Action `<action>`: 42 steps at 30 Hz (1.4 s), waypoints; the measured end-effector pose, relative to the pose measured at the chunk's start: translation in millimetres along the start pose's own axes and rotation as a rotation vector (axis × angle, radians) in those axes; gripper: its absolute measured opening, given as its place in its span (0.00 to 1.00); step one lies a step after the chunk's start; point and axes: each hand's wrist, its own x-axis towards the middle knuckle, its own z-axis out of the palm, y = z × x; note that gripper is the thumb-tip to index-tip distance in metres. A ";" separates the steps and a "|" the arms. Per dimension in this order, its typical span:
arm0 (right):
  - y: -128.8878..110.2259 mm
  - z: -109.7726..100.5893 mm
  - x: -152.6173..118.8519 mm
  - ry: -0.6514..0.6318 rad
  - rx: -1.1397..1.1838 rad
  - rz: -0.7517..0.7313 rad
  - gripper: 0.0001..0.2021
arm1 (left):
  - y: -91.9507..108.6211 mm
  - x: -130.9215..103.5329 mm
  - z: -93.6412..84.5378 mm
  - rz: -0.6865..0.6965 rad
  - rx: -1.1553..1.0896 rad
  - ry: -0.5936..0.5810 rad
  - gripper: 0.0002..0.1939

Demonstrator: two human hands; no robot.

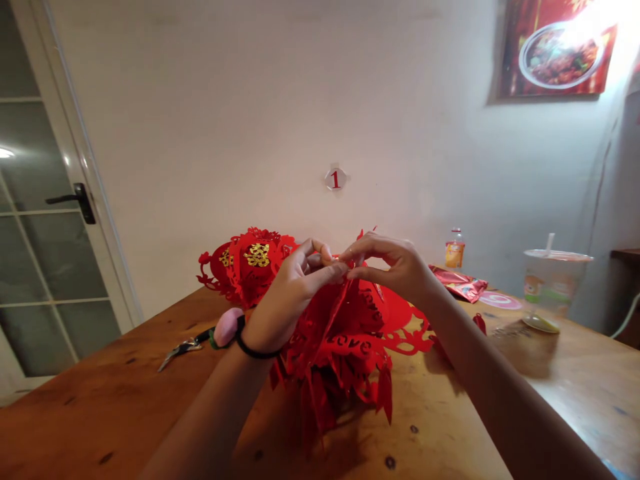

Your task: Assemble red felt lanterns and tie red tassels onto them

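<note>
State of work: the front red cut-paper or felt decoration with "love" lettering (350, 345) stands on the table between the forearms; its panels are joined into a body, with pointed strips hanging below. The top is gathered at the fingertips; whether it is fastened there cannot be told. Behind and to the left, the second red openwork decoration with gold characters (250, 263) sits opened out in rounded form and looks further along (judgement).

Grip: left hand (293, 287), thumb and forefinger nearly closed, pinching the front decoration's top edge. Right hand (395, 263), fingertips likewise pinched at the same spot, almost meeting the left; any finer part between them is too small to identify.

Surface: brown knotted wooden table (125, 407). On it, right side: clear plastic cup with white straw (555, 287), shiny red packet (463, 283), orange-labelled bottle (454, 250), pink-and-white flat disc (495, 301). Left side: silver-headed hand tool with dark handle (185, 348), beside a smaller pink rounded item (227, 327) near the left wrist; attachment unclear.

Room: pale plain wall (200, 133); white-framed glazed door (55, 247) with black handle at left; red food picture (560, 50) upper right, glare at its corner; small round "1" plate (335, 179) mid-wall.
</note>
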 end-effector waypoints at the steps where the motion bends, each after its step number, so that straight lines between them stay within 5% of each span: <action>1: -0.3 0.8 -0.2 0.010 0.037 0.022 0.09 | 1.5 -0.9 0.4 -0.005 -0.021 -0.007 0.09; 10: 5.2 9.5 -1.1 0.068 0.427 0.165 0.05 | 10.0 -4.7 5.2 0.006 -0.032 0.013 0.10; 28: 4.6 9.5 -0.4 0.083 0.454 0.179 0.08 | 7.1 -4.7 4.3 0.071 0.032 0.038 0.10; 34: 5.8 10.0 -0.7 0.131 0.455 0.177 0.06 | 3.5 -3.8 8.4 0.229 0.120 0.108 0.10; 42: 3.2 10.4 -1.2 0.176 0.407 0.144 0.04 | 2.0 -8.3 18.0 0.416 0.458 0.344 0.08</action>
